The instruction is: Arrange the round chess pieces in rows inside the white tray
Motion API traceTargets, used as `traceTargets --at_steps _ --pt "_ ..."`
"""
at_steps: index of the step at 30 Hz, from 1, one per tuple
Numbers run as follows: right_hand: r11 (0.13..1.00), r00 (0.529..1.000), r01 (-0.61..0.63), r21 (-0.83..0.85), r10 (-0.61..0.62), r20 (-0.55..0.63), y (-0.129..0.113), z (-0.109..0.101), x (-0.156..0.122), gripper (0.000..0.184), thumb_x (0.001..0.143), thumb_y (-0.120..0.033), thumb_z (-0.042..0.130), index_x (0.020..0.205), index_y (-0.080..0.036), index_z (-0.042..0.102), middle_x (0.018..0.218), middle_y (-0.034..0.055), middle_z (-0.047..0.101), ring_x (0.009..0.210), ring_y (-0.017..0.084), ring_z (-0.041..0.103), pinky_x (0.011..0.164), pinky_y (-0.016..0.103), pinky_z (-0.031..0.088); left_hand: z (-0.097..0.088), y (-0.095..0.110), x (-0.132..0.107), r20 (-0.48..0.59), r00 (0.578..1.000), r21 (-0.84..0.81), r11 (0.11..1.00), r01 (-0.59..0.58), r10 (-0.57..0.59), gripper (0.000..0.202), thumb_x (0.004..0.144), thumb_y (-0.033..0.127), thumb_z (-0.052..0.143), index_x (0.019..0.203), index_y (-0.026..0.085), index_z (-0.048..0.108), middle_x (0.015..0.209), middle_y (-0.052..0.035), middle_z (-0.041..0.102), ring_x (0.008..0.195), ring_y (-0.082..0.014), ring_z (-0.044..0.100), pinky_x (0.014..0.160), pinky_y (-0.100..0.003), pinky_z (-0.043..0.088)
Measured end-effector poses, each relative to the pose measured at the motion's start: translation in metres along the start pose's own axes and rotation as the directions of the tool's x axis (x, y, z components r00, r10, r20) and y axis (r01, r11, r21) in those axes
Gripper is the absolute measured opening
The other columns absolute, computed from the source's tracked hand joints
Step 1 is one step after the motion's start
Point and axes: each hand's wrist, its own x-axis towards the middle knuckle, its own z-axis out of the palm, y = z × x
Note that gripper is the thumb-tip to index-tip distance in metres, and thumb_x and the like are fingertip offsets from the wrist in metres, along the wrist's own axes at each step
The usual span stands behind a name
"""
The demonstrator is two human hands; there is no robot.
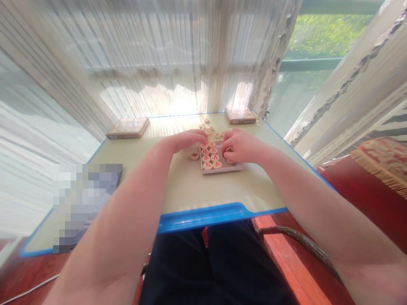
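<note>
A shallow pale tray [222, 171] lies on the table with round wooden Chinese chess pieces [215, 157] in two columns on its left side, red characters up. My left hand [190, 139] reaches over the tray's far left corner, its fingertips closed about a red-marked Chinese chess piece [204, 145]. Over the right half of the tray, my right hand [241, 146] grips a dark-marked Chinese chess piece [230, 150] between thumb and fingers. Just left of the tray, touching the tabletop, is a loose dark-marked piece [194, 156]. More loose pieces [206, 127] lie beyond the tray, partly behind my hands.
Two flat boxes stand at the back, one at left [127, 128] and one at right [240, 115]. A blurred-out flat item [89, 203] lies at the table's left. The pale table [187, 190] has a blue edge [203, 215] near my lap. Curtains hang behind.
</note>
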Motion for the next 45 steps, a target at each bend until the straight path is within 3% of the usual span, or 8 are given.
traceTargets --at_steps 7,12,20,29,36,42,45 --pt "0.999 0.999 -0.002 0.046 0.004 -0.054 -0.002 -0.009 -0.006 0.017 0.067 -0.017 0.057 0.074 -0.019 0.072 0.084 0.0065 0.058 0.083 0.02 0.052 0.08 0.031 0.04 -0.001 -0.002 -0.001 -0.004 1.0 -0.023 1.0 -0.02 0.02 0.046 0.064 0.042 0.057 0.11 0.037 0.061 0.132 0.0041 0.051 0.123 -0.029 0.043 0.102 -0.04 0.036" --pt "0.995 0.994 0.064 0.078 -0.056 -0.095 -0.002 -0.013 -0.014 0.018 0.064 -0.023 0.064 0.08 -0.023 0.073 0.092 0.0067 0.057 0.092 0.024 0.05 0.087 0.035 0.039 0.0 -0.006 0.002 0.008 1.0 -0.034 0.999 -0.008 0.008 0.052 0.063 0.043 0.059 0.114 0.037 0.059 0.137 0.0028 0.048 0.124 -0.0295 0.042 0.102 -0.041 0.034" --pt "0.989 0.997 0.068 0.129 -0.072 0.027 0.0 -0.009 -0.013 0.013 0.067 -0.023 0.064 0.074 -0.024 0.074 0.098 0.0072 0.054 0.094 0.023 0.048 0.092 0.039 0.037 0.0 -0.007 0.003 0.007 1.0 -0.026 0.999 -0.025 0.025 0.047 0.066 0.041 0.057 0.113 0.035 0.059 0.137 0.0019 0.048 0.125 -0.0296 0.042 0.102 -0.041 0.035" --pt "0.989 0.999 0.023 0.147 -0.029 0.039 0.003 -0.013 -0.012 0.009 0.068 -0.024 0.064 0.069 -0.024 0.074 0.095 0.0059 0.056 0.097 0.023 0.05 0.092 0.037 0.037 0.001 -0.009 0.002 -0.06 0.997 -0.036 0.999 -0.04 0.038 0.044 0.071 0.047 0.055 0.112 0.035 0.061 0.136 0.0014 0.049 0.124 -0.0273 0.043 0.104 -0.042 0.033" --pt "0.99 0.987 -0.082 0.115 0.097 -0.131 0.016 -0.01 -0.008 0.018 0.075 -0.029 0.057 0.079 -0.022 0.073 0.09 0.0071 0.056 0.092 0.024 0.048 0.086 0.038 0.039 0.0 -0.013 0.005 -0.094 0.991 -0.045 0.994 -0.1 0.096 0.04 0.071 0.032 0.054 0.109 0.031 0.064 0.134 0.0009 0.052 0.124 -0.0237 0.045 0.105 -0.036 0.033" --pt "0.976 0.93 -0.187 0.112 0.212 -0.298 0.034 0.006 0.0 0.021 0.076 -0.032 0.056 0.076 -0.019 0.072 0.09 0.0082 0.058 0.097 0.025 0.048 0.089 0.038 0.038 0.001 -0.016 0.009 -0.12 0.991 -0.001 0.998 -0.062 0.062 0.037 0.071 0.03 0.053 0.105 0.031 0.067 0.13 0.0008 0.056 0.122 -0.0241 0.047 0.104 -0.037 0.035" --pt "0.961 0.896 -0.227 0.156 0.269 -0.354 0.043 0.014 0.005 0.025 0.079 -0.032 0.052 0.085 -0.019 0.073 0.093 0.0086 0.061 0.099 0.024 0.05 0.092 0.038 0.038 0.002 -0.017 0.011 -0.141 0.988 0.025 0.998 -0.064 0.067 0.036 0.07 0.03 0.053 0.103 0.031 0.068 0.128 0.0008 0.057 0.12 -0.0247 0.049 0.103 -0.037 0.036"
